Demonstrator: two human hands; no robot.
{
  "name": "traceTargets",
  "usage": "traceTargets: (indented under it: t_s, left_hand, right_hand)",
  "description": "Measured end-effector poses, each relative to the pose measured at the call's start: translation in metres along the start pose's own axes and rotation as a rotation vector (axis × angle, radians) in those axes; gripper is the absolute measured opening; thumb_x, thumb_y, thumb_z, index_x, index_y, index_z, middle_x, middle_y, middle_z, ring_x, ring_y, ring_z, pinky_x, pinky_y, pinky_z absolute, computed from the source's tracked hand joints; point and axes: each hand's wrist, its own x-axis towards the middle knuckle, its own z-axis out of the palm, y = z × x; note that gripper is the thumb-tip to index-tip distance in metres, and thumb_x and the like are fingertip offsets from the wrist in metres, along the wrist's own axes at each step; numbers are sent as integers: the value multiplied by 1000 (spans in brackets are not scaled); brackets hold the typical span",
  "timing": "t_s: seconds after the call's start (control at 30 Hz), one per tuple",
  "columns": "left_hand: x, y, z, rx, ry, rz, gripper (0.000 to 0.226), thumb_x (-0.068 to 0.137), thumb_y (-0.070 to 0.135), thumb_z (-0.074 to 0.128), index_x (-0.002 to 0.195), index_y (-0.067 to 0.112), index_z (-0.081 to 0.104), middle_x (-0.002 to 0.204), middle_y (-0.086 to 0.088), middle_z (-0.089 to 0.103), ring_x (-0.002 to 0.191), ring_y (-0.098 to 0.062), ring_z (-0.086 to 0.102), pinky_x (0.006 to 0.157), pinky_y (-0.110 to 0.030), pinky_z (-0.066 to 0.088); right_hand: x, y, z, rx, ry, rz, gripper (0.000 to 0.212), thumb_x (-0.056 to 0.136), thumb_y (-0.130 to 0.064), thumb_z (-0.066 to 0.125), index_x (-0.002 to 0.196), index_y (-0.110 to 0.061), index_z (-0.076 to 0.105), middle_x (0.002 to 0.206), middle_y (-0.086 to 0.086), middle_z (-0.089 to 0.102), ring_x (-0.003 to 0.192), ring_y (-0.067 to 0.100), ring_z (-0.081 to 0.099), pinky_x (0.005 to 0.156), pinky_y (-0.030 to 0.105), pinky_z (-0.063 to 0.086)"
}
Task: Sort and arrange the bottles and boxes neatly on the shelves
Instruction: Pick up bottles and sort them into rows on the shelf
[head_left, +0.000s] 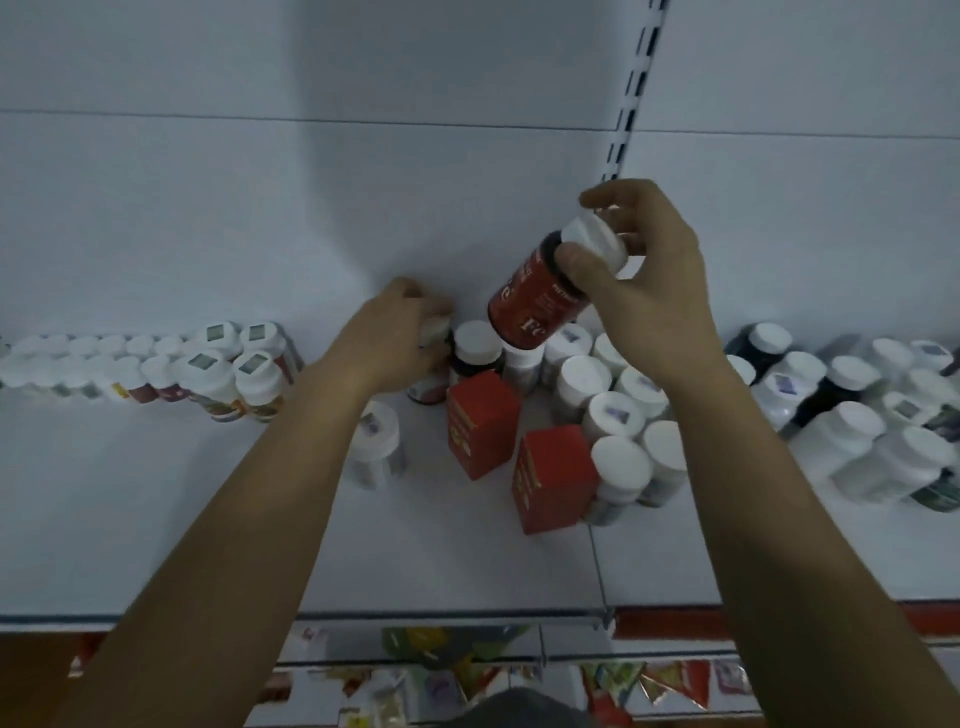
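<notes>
The shelf (156, 519) carries a tidy left row (156, 374) of white-capped bottles, a crowded middle cluster (613, 410) and two red boxes (483, 421) standing askew in front of it. One lone bottle (376, 441) stands apart, under the left forearm.

The red bottle (530, 296) is in the air above the cluster, tilted base-down. The right hand (654, 291) pinches it by its white cap (597, 241) alone, thumb and fingers curled round. That is the main risk: a cap grip gives little hold on the swinging body, and if the cap is loose or the fingers slip, the bottle drops onto the caps below and could topple several.

The left hand (395, 332) reaches to the rear wall, fingers curled over a back bottle (434, 332); blur hides how firmly it grips. Pulling that bottle out blind could knock the nearer box or the dark bottle (475, 348) beside it. The left forearm could also sweep over the lone bottle.
</notes>
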Motion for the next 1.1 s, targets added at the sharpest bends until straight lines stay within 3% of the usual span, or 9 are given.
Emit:
traceTargets:
  t_s: [0.17, 0.27, 0.4, 0.5, 0.6, 0.7, 0.77, 0.93, 1.1]
  left_hand:
    - [-1, 9, 4, -33, 23, -167, 35, 92, 34, 65, 123, 18, 60, 126, -17, 52, 117, -37, 53, 97, -46, 47]
    - [-9, 19, -15, -56, 197, -197, 34, 91, 31, 65, 123, 23, 58, 126, -19, 50, 112, -40, 54, 96, -47, 47]
    - [-13, 64, -41, -50, 434, -3, 34, 91, 29, 62, 125, 31, 59, 129, -11, 53, 116, -38, 51, 96, -46, 41]
    - [-8, 116, -42, -126, 499, 150, 38, 88, 33, 57, 125, 31, 59, 128, 0, 56, 116, -35, 48, 96, -45, 39]
    - [1, 171, -21, -251, 500, 233, 34, 91, 24, 66, 124, 29, 60, 125, 4, 57, 114, -31, 50, 97, -46, 41]
    - [13, 231, 10, -296, 475, 301, 36, 90, 17, 71, 123, 27, 62, 122, 6, 58, 111, -26, 50, 96, -40, 40]
    - [20, 274, 30, -317, 457, 326, 35, 91, 18, 70, 123, 29, 62, 123, 8, 57, 111, -25, 50, 96, -38, 39]
    - [34, 385, 74, -374, 398, 362, 33, 88, 31, 62, 122, 32, 63, 123, 12, 57, 114, -24, 49, 97, -51, 43]
    - [48, 475, 120, -418, 355, 454, 32, 88, 31, 65, 121, 30, 63, 121, 12, 59, 113, -22, 53, 98, -47, 44]
  right_hand:
    - [-16, 11, -28, -35, 120, 91, 29, 88, -24, 73, 114, -22, 60, 108, -13, 65, 96, 2, 61, 84, 19, 49]
    - [-22, 20, -44, -47, 113, 117, 33, 86, -21, 77, 115, -20, 60, 105, -14, 65, 93, 1, 62, 82, 19, 49]
    - [-31, 35, -66, -72, 141, 98, 34, 83, -18, 78, 112, -20, 61, 100, -19, 64, 90, -4, 60, 74, 9, 42]
    - [-37, 45, -86, -101, 223, 96, 35, 83, -25, 77, 113, -24, 60, 106, -17, 64, 99, 4, 60, 79, 21, 46]
    - [-40, 55, -120, -93, 307, 100, 34, 83, -29, 76, 112, -28, 59, 109, -18, 64, 103, 12, 60, 80, 37, 53]
    - [-44, 67, -167, -104, 401, 81, 33, 83, -31, 76, 112, -28, 59, 108, -17, 63, 102, 14, 61, 80, 45, 55]
    - [-51, 77, -203, -139, 431, 68, 34, 83, -34, 75, 112, -30, 58, 109, -18, 62, 103, 14, 60, 80, 43, 54]
    - [-75, 106, -311, -184, 480, 75, 37, 84, -39, 76, 115, -30, 57, 110, -17, 62, 104, 12, 61, 83, 36, 53]
    - [-103, 136, -403, -263, 510, 128, 41, 83, -42, 77, 116, -28, 58, 109, -15, 63, 104, 11, 62, 81, 33, 54]
